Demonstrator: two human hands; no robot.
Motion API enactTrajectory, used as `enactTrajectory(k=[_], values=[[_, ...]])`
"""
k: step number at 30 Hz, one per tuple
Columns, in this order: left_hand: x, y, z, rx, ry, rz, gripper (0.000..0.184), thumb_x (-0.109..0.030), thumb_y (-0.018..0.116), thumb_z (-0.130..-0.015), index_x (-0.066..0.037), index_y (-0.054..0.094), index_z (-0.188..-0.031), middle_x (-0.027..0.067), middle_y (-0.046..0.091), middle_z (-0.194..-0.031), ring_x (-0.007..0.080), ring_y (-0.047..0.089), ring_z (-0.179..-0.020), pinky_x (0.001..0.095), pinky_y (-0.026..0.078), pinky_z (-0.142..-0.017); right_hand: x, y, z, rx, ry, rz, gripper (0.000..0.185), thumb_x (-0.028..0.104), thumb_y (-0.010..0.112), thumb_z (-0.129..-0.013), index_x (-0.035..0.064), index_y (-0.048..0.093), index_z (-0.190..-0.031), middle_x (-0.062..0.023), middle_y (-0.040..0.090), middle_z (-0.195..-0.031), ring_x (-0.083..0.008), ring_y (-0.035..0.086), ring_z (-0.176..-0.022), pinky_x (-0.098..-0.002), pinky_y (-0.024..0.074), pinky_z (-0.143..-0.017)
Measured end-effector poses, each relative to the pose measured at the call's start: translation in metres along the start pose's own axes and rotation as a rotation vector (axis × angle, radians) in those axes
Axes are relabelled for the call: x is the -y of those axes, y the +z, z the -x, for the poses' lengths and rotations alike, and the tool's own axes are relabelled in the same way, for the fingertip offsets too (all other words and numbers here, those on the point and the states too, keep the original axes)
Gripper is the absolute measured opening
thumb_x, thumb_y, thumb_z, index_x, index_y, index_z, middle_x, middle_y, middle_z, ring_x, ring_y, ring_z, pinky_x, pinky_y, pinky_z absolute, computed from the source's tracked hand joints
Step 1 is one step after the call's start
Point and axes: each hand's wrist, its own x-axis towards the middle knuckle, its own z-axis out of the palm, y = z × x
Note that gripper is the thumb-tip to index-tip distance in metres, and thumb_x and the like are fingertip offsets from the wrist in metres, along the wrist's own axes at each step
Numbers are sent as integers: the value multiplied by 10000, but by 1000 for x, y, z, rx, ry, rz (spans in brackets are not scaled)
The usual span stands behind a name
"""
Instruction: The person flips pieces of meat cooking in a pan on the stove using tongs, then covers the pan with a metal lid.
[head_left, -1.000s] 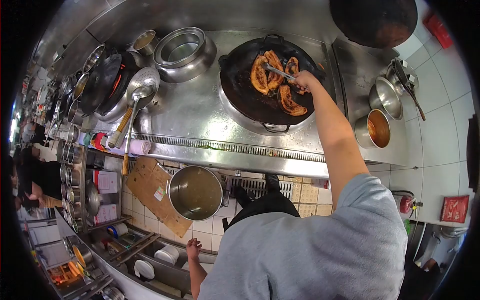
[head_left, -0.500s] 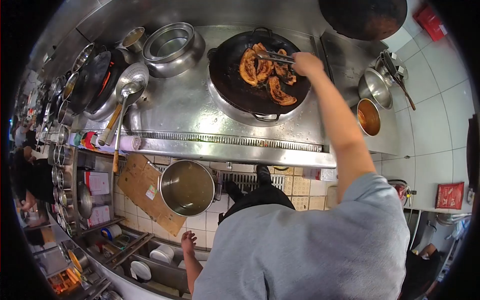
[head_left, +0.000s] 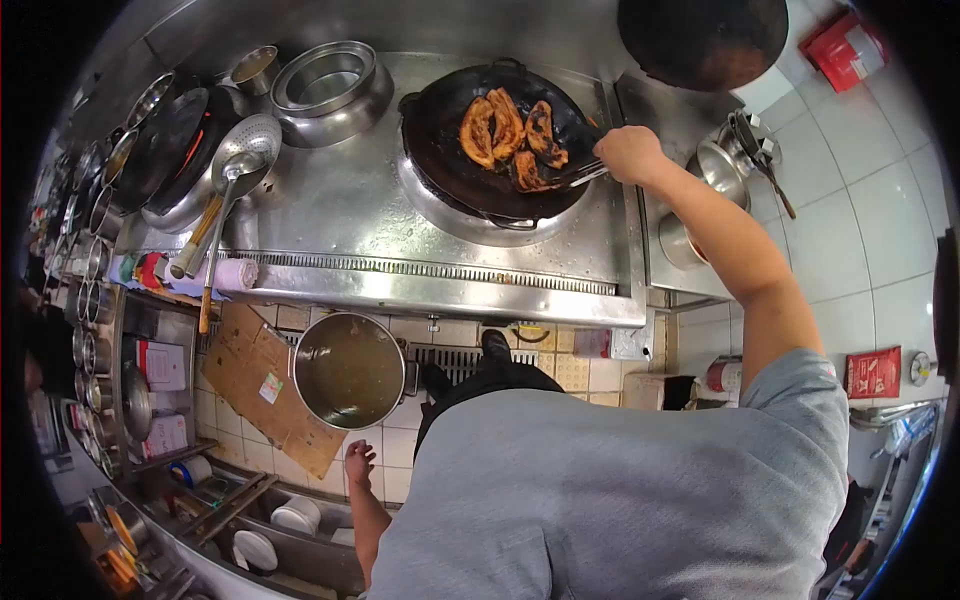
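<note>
Browned strips of meat, which look like pork belly (head_left: 505, 122), lie in a black wok (head_left: 440, 132) on the steel range. My right hand (head_left: 630, 155) is closed around metal tongs (head_left: 588, 174) at the right rim of the wok. The tongs' tips reach to the lowest meat strip (head_left: 528, 172), but whether they grip it I cannot tell. Low at my side hangs my left hand (head_left: 360, 462), fingers loosely bent and apart, holding nothing. It is nearest to a large steel pot (head_left: 350, 370) on the floor, without touching it.
On the range's left side stand a steel pot (head_left: 330, 85) and a perforated skimmer with a ladle (head_left: 245, 160). A folded pink towel (head_left: 235, 274) lies by the front edge. Steel bowls (head_left: 715, 175) stand at right, and another black wok (head_left: 700, 40) at the back.
My right hand with the tongs has moved right and down, from the upper strips to the lowest one. That strip has shifted left and turned within the wok. The whole view has shifted slightly.
</note>
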Motion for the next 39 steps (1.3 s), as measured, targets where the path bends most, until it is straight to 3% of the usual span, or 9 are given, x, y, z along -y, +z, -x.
enactTrajectory(k=[6,8,14,29,31,33,35,37,39], values=[[-1,1,-16,3,41,53,263,-357,543,-814,-158,497,-979,9,587,-895,141,546,-725,319,384,-583,-76,-22,-14,-32,-47,-104,216,160,617,-681,96,653,-884,-110,635,-753,-244,627,-686,-365,492,-560],[5,5,-13,-19,13,57,220,-313,509,-833,-160,507,-992,6,578,-892,138,541,-715,322,381,-580,-100,-10,-31,350,147,-491,288,186,630,-713,105,615,-989,-68,607,-676,-172,566,-547,-328,439,-463],[38,11,4,-62,-66,131,147,-284,503,-855,-176,510,-954,-22,564,-782,102,526,-641,271,352,-513,-123,-7,-28,468,293,-690,322,167,601,-766,147,574,-1087,-12,585,-686,-108,502,-499,-253,342,-382],[42,-6,21,-107,-65,203,153,-284,520,-849,-169,511,-949,-18,562,-783,96,525,-620,262,343,-489,-129,-65,-72,322,220,-777,297,137,613,-766,96,580,-1059,-20,548,-641,-115,458,-494,-256,326,-401],[40,-11,26,-111,-48,209,152,-283,519,-850,-167,511,-948,-18,562,-788,96,524,-623,256,343,-493,-118,-61,-83,206,219,-880,274,105,580,-776,96,590,-1050,-2,515,-608,-94,426,-449,-242,268,-354],[40,-14,25,-126,-43,196,147,-284,520,-851,-167,510,-940,-16,564,-793,95,524,-627,248,338,-492,-101,-49,-92,177,191,-907,285,124,600,-764,74,589,-1044,-37,552,-669,-112,453,-471,-250,336,-374],[43,-15,25,-126,-59,185,145,-283,518,-852,-169,507,-941,-17,564,-794,96,525,-630,254,340,-495,-72,-26,-105,-72,132,-750,342,167,626,-738,56,584,-1059,-100,619,-815,-190,569,-599,-309,459,-516],[49,-15,26,-130,-70,181,143,-281,517,-853,-170,505,-942,-18,564,-794,97,525,-633,259,342,-498,-18,-8,-103,-129,208,-657,391,207,638,-715,82,582,-1081,-140,617,-982,-268,606,-842,-349,470,-747],[57,-15,27,-120,-98,198,144,-277,517,-853,-174,499,-951,-19,569,-795,102,529,-636,277,348,-507,31,-10,-89,-10,135,-611,406,239,642,-713,140,581,-1102,-141,595,-1034,-285,556,-987,-365,427,-843]])
